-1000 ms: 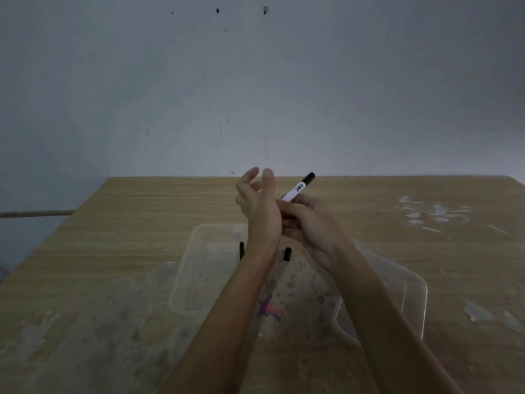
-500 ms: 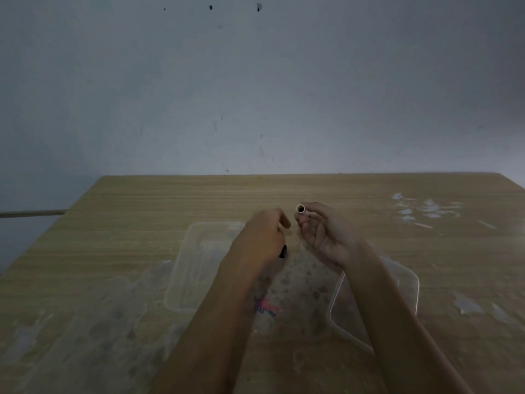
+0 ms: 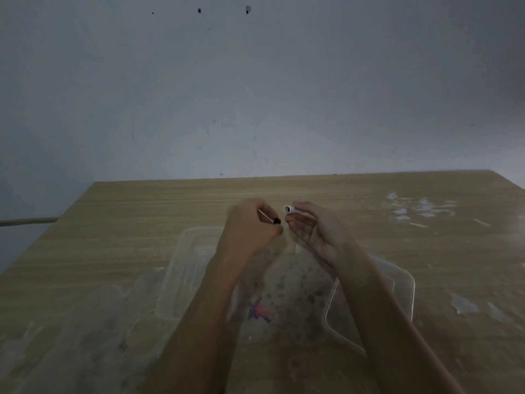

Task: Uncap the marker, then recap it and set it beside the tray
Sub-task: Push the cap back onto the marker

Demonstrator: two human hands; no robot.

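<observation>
The marker is in two pieces above the clear tray (image 3: 177,268). My right hand (image 3: 318,237) pinches a white tube (image 3: 289,209) whose open round end points left. My left hand (image 3: 247,231) is closed around a thin pale piece with a dark tip (image 3: 276,221); that tip sits a short gap left of and below the tube's opening. The two pieces do not touch. Blur and my fingers hide most of each piece, so I cannot tell which is the cap.
A second clear plastic tray or lid (image 3: 403,282) lies at the right under my right forearm. The wooden table (image 3: 127,223) carries a red and blue scribble (image 3: 260,312) between my arms, grey smudges, and white flecks (image 3: 420,209) at the far right. A grey wall stands behind.
One second ago my right hand held the whole capped marker pointing up. Both hands have since dropped lower, and the marker has come apart, one piece in each hand.
</observation>
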